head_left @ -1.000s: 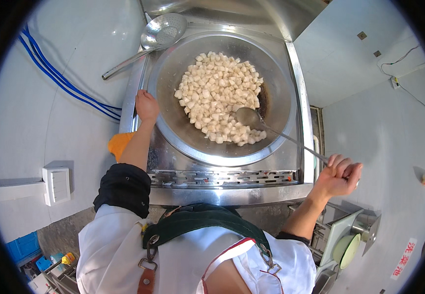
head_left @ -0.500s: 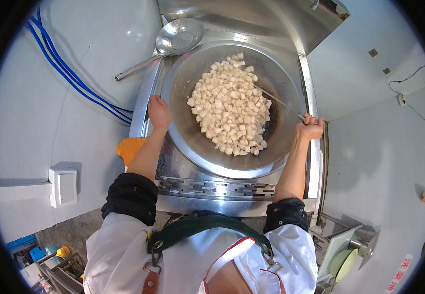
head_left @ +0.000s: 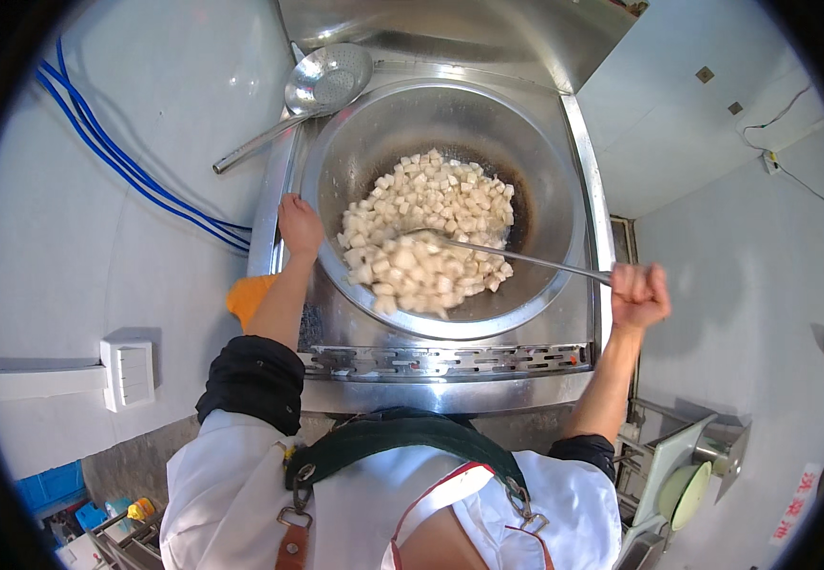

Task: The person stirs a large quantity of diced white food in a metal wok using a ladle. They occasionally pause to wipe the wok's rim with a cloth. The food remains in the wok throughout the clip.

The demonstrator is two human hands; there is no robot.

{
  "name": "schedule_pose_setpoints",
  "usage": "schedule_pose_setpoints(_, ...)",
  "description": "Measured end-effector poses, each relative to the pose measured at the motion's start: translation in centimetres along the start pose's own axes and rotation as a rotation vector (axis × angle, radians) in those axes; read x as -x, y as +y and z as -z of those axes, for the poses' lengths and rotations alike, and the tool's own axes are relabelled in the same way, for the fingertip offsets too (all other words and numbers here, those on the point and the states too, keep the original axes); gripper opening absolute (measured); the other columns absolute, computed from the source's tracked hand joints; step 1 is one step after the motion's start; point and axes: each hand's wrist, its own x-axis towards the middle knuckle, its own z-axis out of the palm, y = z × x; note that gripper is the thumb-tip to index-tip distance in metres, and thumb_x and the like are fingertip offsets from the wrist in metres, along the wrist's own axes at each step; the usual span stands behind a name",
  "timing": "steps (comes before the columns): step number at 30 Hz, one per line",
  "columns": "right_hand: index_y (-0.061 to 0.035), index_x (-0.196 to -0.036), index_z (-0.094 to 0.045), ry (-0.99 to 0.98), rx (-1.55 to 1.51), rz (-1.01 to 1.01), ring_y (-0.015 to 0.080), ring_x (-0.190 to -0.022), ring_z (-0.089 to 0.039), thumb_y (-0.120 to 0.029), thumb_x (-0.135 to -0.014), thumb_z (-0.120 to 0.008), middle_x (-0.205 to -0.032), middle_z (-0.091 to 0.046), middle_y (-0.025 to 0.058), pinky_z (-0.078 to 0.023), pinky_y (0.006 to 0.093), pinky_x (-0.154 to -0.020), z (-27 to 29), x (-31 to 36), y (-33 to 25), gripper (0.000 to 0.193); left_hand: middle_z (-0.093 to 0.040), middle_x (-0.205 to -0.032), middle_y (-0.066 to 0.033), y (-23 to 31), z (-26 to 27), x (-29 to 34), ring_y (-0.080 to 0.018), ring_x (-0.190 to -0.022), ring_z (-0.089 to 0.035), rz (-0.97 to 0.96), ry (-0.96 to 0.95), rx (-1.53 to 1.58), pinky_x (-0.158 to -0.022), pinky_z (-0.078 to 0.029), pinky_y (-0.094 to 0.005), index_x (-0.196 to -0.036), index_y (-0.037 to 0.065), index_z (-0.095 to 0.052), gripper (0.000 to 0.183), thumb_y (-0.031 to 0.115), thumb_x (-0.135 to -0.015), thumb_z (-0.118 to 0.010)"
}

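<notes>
A big steel wok (head_left: pixel 545 171) set in the stove holds many pale, off-white cubes (head_left: pixel 431 199) of food. My right hand (head_left: pixel 640 296), beyond the wok's right rim, is closed around the end of a long metal ladle (head_left: pixel 531 258). The ladle's head lies among the cubes, mostly covered, and the cubes in front of it are blurred by motion. My left hand (head_left: pixel 301 228) is at the stove's left edge, close beside the wok rim. Its fingers are curled, and what they grip is hidden.
A perforated strainer (head_left: pixel 328 78) rests behind the wok at left, its handle jutting past the stove. An orange cloth (head_left: pixel 249 300) hangs beside my left forearm. Blue hoses (head_left: pixel 136 171) run along the left wall. A slotted steel strip (head_left: pixel 440 361) crosses the stove's front.
My right hand has moved outward to the right, and the ladle's head has come toward me. The cubes have shifted nearer and to the left, baring the wok's far side. My left hand stays put.
</notes>
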Motion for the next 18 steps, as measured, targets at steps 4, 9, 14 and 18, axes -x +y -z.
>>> schedule_pose_setpoints(4,-0.0135,-0.057,-0.026,0.075,0.164,0.264,0.0111,-0.043,-0.017,-0.013,-0.089,-0.044,-0.045,-0.023,-0.0022,-0.019,0.0289,-0.043,-2.5,-1.7,-4.8,0.036,-0.059,-0.094,-0.0253,-0.3,-0.2,0.0,-0.0439,-0.091,-0.055,0.029,0.001,-0.005,-0.081,-0.043,-0.0502,-0.100,-0.001,-0.055,0.019,0.012,-0.092,-0.045)
schedule_pose_setpoints(9,-0.0126,-0.057,-0.027,0.210,0.395,0.519,0.0124,-0.049,-0.020,-0.011,-0.085,-0.046,-0.050,-0.023,0.0000,-0.027,0.0318,-0.053,-3.3,-4.9,3.5,0.034,-0.059,-0.093,-0.0248,-0.1,-0.1,-0.2,-0.0437,-0.091,-0.055,0.043,0.010,0.011,-0.080,-0.044,-0.0502,-0.099,0.000,-0.056,0.018,0.013,-0.092,-0.045)
schedule_pose_setpoints(14,-0.0011,-0.074,-0.053,-0.008,0.616,0.341,0.0224,-0.077,-0.057,-0.004,-0.088,-0.056,-0.083,-0.062,0.0140,-0.046,0.0384,-0.079,-4.0,-4.2,12.6,0.015,-0.060,-0.092,-0.0242,-0.1,-0.1,-0.2,-0.0431,-0.088,-0.057,-0.006,0.025,-0.057,-0.078,-0.045,-0.0496,-0.096,0.000,-0.057,0.019,0.014,-0.092,-0.045)
schedule_pose_setpoints(18,-0.0030,-0.080,-0.060,0.143,0.968,0.042,0.0145,-0.093,-0.057,-0.019,-0.097,-0.054,-0.095,-0.062,0.0087,-0.051,0.0330,-0.077,-2.0,-0.1,10.8,0.024,-0.061,-0.091,-0.0243,-0.7,-0.5,-0.2,-0.0433,-0.087,-0.058,-0.035,0.023,-0.068,-0.077,-0.046,-0.0500,-0.096,0.000,-0.057,0.020,0.015,-0.092,-0.044)
